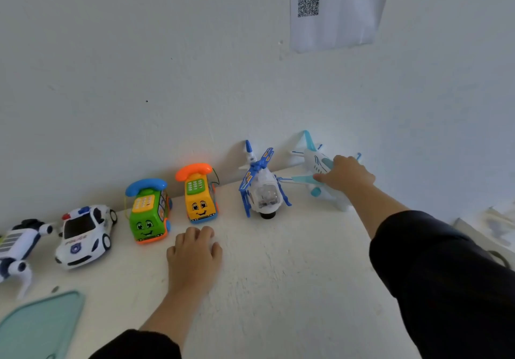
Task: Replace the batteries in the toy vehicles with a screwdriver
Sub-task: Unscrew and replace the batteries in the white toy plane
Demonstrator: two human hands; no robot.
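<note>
Toy vehicles stand in a row along the wall on a white table (pixel 278 275). At the far right, my right hand (pixel 345 174) grips a white and light-blue toy airplane (pixel 315 161); its fingers curl round the fuselage. Left of it stands a blue and white toy helicopter (pixel 262 188). Further left are a yellow phone car (pixel 199 194) with an orange handset, a green phone car (pixel 149 213) with a blue handset, and a white police car (pixel 85 236). My left hand (pixel 195 255) rests on the table in front of the phone cars, fingers curled under, holding nothing. No screwdriver is in view.
A white and dark-blue robot dog toy (pixel 16 244) stands at the far left edge. A teal tray (pixel 39 328) lies at the front left. A sheet with a QR code (pixel 331 7) hangs on the wall. Blurred items (pixel 496 225) lie at the right edge.
</note>
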